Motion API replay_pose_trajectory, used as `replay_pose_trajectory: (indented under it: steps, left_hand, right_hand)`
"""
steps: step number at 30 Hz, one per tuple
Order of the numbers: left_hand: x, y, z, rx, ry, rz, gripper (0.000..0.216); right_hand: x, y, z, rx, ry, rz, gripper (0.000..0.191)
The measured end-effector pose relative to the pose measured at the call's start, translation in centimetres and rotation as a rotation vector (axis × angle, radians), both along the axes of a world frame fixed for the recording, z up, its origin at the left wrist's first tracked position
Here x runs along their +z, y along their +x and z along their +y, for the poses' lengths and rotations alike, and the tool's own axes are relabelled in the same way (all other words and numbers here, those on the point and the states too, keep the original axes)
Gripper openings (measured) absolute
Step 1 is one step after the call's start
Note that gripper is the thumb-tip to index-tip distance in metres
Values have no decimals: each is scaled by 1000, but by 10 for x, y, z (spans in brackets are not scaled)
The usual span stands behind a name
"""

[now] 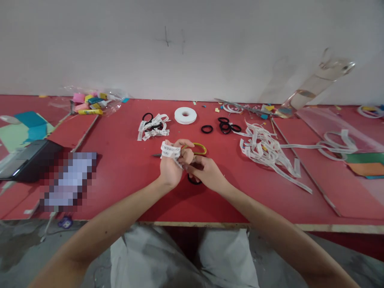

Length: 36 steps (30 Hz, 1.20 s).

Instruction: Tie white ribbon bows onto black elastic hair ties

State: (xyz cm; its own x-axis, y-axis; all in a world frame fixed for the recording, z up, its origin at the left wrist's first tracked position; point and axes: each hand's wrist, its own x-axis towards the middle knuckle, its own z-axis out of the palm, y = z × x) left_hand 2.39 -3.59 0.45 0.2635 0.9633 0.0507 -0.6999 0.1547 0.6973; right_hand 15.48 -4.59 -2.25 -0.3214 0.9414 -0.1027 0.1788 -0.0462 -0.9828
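Note:
My left hand (172, 164) is closed round a looped white ribbon (170, 151) printed with black letters, held just above the red table (126, 168). My right hand (207, 172) is closed beside it, its fingers pinching at the ribbon's lower end, and a black hair tie (194, 181) shows under that hand. Yellow-handled scissors (199, 149) lie on the table right behind both hands, partly hidden by them.
A white ribbon roll (185, 115) sits farther back, with finished ribbon bows on black ties (153, 127) to its left. Loose black hair ties (225, 127) and a heap of cut ribbon strips (267, 150) lie to the right. A dark tablet (27, 160) and coloured paper (25, 128) are at far left.

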Motion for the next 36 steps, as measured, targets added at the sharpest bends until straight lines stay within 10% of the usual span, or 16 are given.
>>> replay_pose_trajectory:
  steps: [14, 23, 36]
  left_hand:
    - [1, -9, 6, -65, 76, 63, 61]
    - [-8, -16, 10, -462, 378, 373, 47]
    - [0, -12, 1, -891, 531, 748, 24]
  right_hand:
    - [5, 9, 5, 135, 35, -37, 16]
    - [15, 27, 16, -150, 198, 125, 20]
    - [16, 26, 14, 237, -4, 56, 41]
